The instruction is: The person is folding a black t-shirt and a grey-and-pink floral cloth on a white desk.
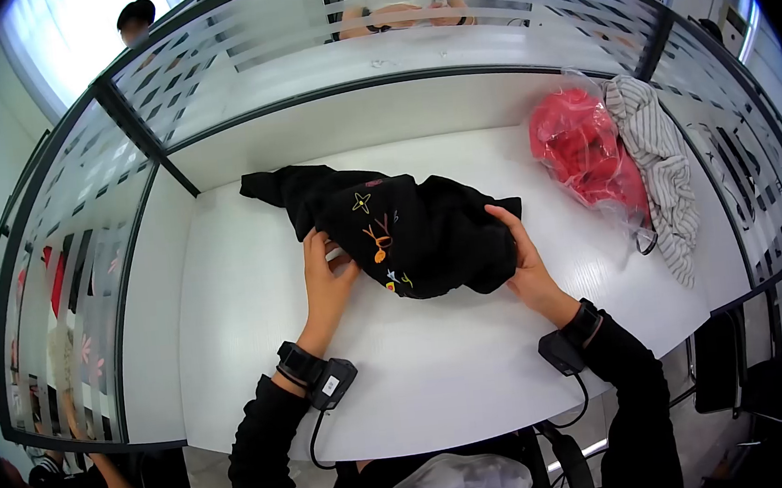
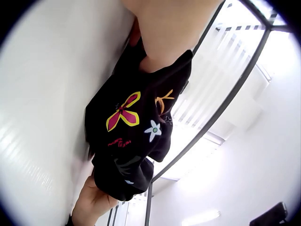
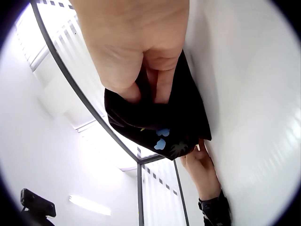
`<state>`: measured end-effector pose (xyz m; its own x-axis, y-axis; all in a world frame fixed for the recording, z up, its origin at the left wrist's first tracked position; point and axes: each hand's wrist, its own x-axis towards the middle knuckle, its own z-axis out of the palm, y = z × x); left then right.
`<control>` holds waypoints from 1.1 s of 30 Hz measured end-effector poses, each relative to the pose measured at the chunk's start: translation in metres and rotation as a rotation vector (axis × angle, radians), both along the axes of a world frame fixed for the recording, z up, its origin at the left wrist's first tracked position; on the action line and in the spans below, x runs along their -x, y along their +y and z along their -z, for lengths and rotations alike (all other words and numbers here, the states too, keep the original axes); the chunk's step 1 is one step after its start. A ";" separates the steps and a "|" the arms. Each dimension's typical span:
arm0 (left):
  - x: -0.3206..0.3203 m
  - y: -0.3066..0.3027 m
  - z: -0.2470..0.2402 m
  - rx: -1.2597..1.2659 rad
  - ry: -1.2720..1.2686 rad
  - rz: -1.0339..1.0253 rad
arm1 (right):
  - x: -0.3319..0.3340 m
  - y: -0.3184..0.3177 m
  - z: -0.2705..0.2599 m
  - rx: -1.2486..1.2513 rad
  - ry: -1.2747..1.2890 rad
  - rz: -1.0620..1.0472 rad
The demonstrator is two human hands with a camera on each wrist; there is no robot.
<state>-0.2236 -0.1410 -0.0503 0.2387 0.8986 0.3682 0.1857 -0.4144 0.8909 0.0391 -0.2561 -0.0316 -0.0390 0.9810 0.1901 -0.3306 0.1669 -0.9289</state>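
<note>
A black garment (image 1: 437, 230) with colourful flower and line motifs lies bunched on the white desk. At its left front edge my left hand (image 1: 326, 274) grips the cloth, some fingers hidden beneath it. My right hand (image 1: 529, 259) holds the right end, with fingers along the outer edge. In the left wrist view, a pink-and-yellow flower shows on the garment (image 2: 124, 113) below the hand. The right wrist view has the fingers of my right hand (image 3: 141, 47) curled into a fold of the black cloth (image 3: 155, 117).
On the desk's right side lies a red item in a clear plastic bag (image 1: 584, 145), beside a grey striped cloth (image 1: 656, 162). Low partitions (image 1: 350, 116) with dark frames border the white desk (image 1: 251, 352). A person (image 1: 401, 3) sits across, behind the partition.
</note>
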 end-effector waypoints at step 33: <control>0.002 -0.009 -0.009 0.378 -0.012 -0.026 | -0.017 -0.003 0.009 0.461 0.246 -0.179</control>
<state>-0.2257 -0.1498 -0.0416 0.2117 0.9773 0.0119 0.1809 -0.0512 0.9822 0.0562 -0.2590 -0.0410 -0.2216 0.9470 -0.2327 -0.5330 -0.3174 -0.7843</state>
